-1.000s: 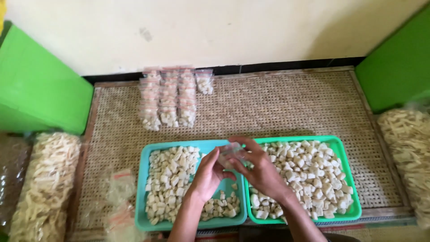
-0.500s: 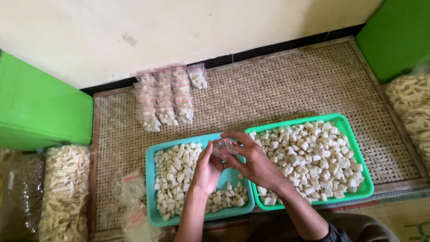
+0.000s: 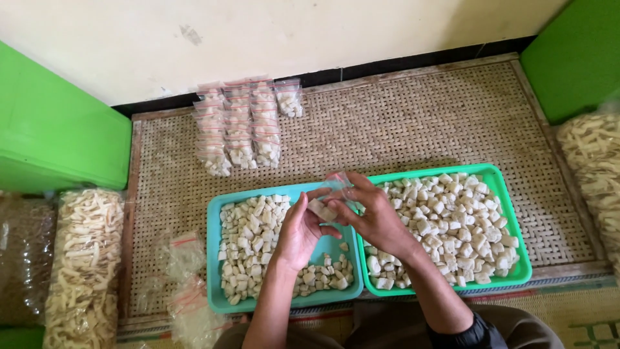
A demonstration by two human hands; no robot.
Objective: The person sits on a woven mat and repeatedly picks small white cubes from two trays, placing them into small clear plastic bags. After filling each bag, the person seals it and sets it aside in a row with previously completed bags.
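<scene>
Pinching a small clear bag [image 3: 336, 186], the right hand [image 3: 374, 216] grasps its rim while the left hand [image 3: 298, 232] grips a pale piece [image 3: 321, 210] just below. Beyond the fingertips lie rows of filled, red-striped packets [image 3: 240, 126]; beneath them sit a teal tray [image 3: 216, 271] and a green tray [image 3: 516, 223].

A teal tray [image 3: 216, 258] at six o'clock and a brighter green tray [image 3: 507, 194] at four o'clock both carry pale cream cubes [image 3: 452, 220]. The woven mat [image 3: 413, 123] under them is tan with a fine basket pattern. Clear packets [image 3: 239, 126] at eleven o'clock show red seal stripes, against bright green walls [image 3: 51, 129] at nine and two o'clock.
</scene>
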